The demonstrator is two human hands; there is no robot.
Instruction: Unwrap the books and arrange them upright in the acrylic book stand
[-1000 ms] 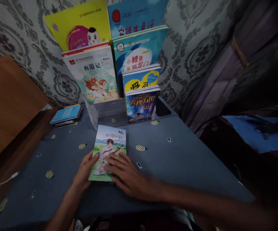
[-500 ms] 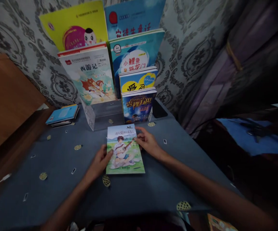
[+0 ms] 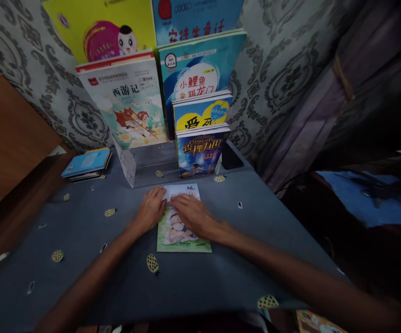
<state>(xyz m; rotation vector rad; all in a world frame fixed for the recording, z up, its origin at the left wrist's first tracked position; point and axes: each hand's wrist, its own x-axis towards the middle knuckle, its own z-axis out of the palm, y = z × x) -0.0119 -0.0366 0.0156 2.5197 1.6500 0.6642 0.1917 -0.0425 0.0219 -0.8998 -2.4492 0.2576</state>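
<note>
A thin picture book [image 3: 182, 238] with a green and white cover lies flat on the grey-blue cloth of the table [image 3: 221, 273], just in front of a tiered stand. My left hand [image 3: 151, 209] rests on the book's upper left corner, fingers curled over its top edge. My right hand [image 3: 194, 213] lies flat across the cover, fingers stretched out toward the left hand. Both hands hide most of the cover picture.
A clear tiered stand [image 3: 141, 164] at the back holds several upright children's books [image 3: 200, 149], against a patterned wall. A small stack of blue books [image 3: 86, 164] lies at the back left. A wooden panel [image 3: 9, 138] stands left; dark curtains [image 3: 325, 101] hang right.
The book was turned square to the stand and slid a little toward it. Both hands moved from its side edges onto its upper half, the right one now flat on the cover.
</note>
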